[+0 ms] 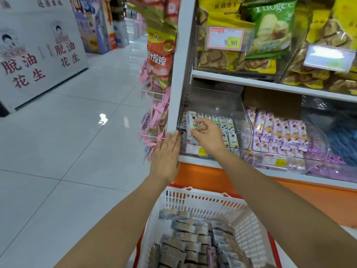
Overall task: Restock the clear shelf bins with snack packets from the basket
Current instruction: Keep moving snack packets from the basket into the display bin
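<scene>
Basket (249,225), white with red rim, nearest, below the shelf's front edge; filled with grey-brown snack packets (185,238). Left hand (166,155) flat, fingers straight, fingertips at the white corner post (178,74) on the shelf's left edge. Right hand (209,137) pinches one white packet (190,122), held upright at the left end of the clear bin (234,105), over rows of like packets. Neighbouring bin (316,124) to the right: purple packets (280,132). Shelf above: yellow and green bags (270,29), price tag (225,38).

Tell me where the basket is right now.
Head view, bottom centre: the basket sits just below the orange shelf base, holding snack packets.
</scene>
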`<state>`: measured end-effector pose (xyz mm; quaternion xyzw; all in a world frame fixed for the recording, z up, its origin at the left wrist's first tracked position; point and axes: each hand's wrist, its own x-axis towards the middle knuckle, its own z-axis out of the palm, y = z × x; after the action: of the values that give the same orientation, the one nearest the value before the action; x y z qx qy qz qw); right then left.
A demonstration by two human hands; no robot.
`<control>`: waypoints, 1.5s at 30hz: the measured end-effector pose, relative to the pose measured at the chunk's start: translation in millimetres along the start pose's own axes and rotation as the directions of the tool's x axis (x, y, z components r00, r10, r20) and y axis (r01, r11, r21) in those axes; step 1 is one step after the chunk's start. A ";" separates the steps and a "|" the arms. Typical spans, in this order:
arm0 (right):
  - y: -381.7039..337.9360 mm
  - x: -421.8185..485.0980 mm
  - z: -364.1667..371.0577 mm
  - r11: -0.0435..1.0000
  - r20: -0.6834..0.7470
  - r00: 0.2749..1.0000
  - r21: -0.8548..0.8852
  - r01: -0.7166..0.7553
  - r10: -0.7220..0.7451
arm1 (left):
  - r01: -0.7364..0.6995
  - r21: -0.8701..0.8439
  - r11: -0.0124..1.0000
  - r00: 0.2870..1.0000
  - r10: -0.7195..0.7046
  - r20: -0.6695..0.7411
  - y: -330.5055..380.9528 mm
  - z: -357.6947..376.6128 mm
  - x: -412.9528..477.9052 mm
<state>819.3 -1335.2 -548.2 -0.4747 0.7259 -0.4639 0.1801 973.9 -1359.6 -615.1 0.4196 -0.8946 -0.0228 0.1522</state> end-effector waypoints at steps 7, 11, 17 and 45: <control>12.1 41.9 31.8 0.968 0.042 0.994 -0.236 -0.084 0.097 | -0.096 -0.099 0.991 0.992 0.086 -0.095 -19.0 20.7 -0.7; 13.0 49.2 40.6 0.937 0.108 0.985 -0.337 -0.090 0.134 | -0.126 -0.154 0.980 0.988 0.111 -0.103 -24.8 24.8 -1.1; 14.4 54.6 44.2 0.913 0.178 0.963 -0.389 -0.122 0.204 | -0.147 -0.194 0.970 0.988 0.133 -0.082 -27.5 22.4 -1.1; 158.2 -122.6 77.2 0.923 0.521 0.837 -0.381 0.055 0.166 | 0.213 -0.033 0.977 0.874 -0.175 0.454 -44.0 109.2 -123.0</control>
<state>850.2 -1250.2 -742.7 -0.5907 0.7343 -0.1542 0.2967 1048.8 -1304.4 -757.6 0.4839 -0.8572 -0.1707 -0.0440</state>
